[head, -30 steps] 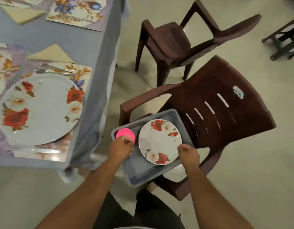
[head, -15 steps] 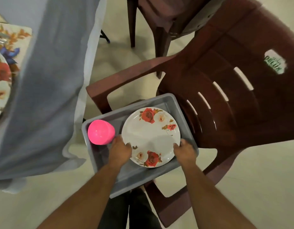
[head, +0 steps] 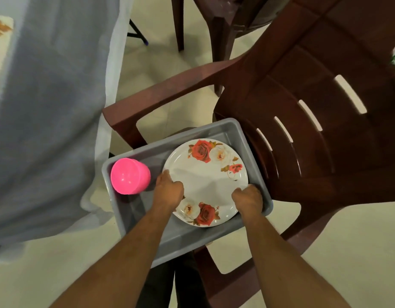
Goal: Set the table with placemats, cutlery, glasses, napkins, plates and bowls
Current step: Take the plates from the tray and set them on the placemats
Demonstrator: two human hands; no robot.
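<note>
Both my hands gripped the floral plate [head: 205,182], left hand [head: 168,190] and right hand [head: 247,197] on opposite rims, inside the grey tub [head: 170,238]; a pink cup [head: 130,175] stood left of my left hand.

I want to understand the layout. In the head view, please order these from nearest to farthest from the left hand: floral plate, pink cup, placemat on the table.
1. Floral plate: gripped by the left hand.
2. Pink cup: left, in the tub.
3. Placemat: far upper left.
</note>
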